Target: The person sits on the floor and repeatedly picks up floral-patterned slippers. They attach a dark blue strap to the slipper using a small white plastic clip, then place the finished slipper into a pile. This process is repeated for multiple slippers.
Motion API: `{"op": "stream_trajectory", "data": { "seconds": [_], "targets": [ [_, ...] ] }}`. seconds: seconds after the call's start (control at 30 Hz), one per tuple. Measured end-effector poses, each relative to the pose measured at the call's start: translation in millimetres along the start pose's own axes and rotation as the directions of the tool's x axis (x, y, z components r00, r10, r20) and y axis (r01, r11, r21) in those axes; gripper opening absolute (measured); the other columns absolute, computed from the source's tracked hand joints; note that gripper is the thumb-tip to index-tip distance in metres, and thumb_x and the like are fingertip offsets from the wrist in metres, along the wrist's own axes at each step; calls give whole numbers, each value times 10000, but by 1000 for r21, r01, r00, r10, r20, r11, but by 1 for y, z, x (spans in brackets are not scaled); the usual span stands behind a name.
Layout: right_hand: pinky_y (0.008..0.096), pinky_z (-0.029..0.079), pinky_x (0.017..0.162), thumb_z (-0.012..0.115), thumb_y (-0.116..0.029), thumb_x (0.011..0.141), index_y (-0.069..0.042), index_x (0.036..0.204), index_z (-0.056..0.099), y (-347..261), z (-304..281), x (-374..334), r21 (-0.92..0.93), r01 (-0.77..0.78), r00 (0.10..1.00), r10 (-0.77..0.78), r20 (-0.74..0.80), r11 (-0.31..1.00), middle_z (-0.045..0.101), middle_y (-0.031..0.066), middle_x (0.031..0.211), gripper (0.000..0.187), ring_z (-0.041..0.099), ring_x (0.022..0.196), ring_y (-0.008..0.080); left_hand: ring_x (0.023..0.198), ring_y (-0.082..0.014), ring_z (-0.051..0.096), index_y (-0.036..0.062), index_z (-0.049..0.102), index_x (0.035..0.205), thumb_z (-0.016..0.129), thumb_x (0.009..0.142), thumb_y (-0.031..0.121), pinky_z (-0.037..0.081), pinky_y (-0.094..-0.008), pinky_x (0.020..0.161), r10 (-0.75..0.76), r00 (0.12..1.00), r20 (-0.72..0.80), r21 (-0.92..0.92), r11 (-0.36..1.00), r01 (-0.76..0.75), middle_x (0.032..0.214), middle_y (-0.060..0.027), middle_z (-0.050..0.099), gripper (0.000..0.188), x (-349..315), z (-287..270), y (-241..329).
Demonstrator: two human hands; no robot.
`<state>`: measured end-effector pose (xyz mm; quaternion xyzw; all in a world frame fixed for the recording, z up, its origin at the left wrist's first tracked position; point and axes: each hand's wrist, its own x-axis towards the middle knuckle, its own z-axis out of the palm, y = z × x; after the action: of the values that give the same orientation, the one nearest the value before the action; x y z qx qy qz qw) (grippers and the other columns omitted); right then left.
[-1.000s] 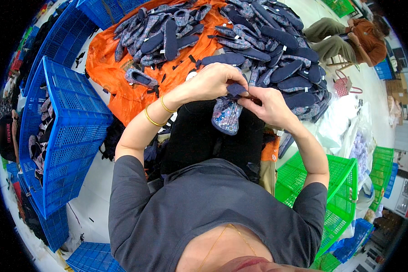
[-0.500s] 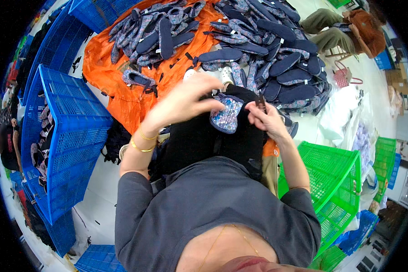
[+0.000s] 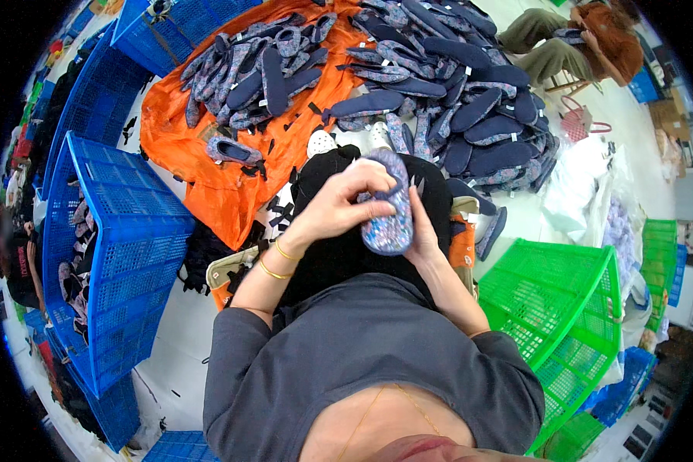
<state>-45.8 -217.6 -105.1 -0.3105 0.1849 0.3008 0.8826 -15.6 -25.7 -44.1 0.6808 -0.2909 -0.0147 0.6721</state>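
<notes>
Over my lap, my left hand [image 3: 348,202] closes on a slipper [image 3: 389,227] with a blue floral pattern, thumb on its near side and fingers curled into its opening. At the slipper's right edge is my right hand [image 3: 426,231], its fingers partly hidden behind it. Small pointed blades [image 3: 418,185], which look like thread snips, stick up from the right hand; their handle is hidden. Beyond my knees, a heap of matching slippers [image 3: 485,131] with dark blue soles lies on the floor. A smaller pile [image 3: 266,81] rests on an orange sheet [image 3: 165,131].
Blue plastic crates [image 3: 135,223] stand at my left, one with slippers inside. A green crate [image 3: 547,285] is close by my right elbow. Far right, a seated person [image 3: 604,38] works near a white plastic bag [image 3: 577,181]. Dark scraps lie on the sheet.
The slipper has been raised and turned lengthwise, and my left hand now grips it. My right hand has moved left against it, the dark tool now showing only its blades.
</notes>
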Motion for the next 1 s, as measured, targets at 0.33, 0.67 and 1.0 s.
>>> {"op": "stream_trajectory", "data": {
  "seconds": [0.33,0.67,1.0],
  "targets": [
    [386,548,874,562,-479,904,-14,1299,499,-37,16,18,59,196,963,-204,176,979,626,159,1181,613,654,987,255,967,-264,563,61,602,894,787,721,109,466,-361,858,98,995,22,409,907,-98,950,-67,622,257,-27,38,-1],
    [297,527,853,692,-206,869,29,1286,455,-47,13,22,-259,544,839,-525,141,798,607,67,1120,534,608,972,128,807,-134,568,0,612,1081,736,833,221,467,-270,700,-281,945,-168,139,942,305,886,-57,602,354,-28,36,-14],
    [313,402,996,757,-101,775,7,1374,368,-46,19,20,-614,677,645,-729,228,406,517,90,1253,723,517,1134,175,802,-115,657,-18,632,1056,502,1001,219,503,-218,660,-366,837,-406,-333,913,237,935,-96,702,276,-16,-2,-21]
  ]
}}
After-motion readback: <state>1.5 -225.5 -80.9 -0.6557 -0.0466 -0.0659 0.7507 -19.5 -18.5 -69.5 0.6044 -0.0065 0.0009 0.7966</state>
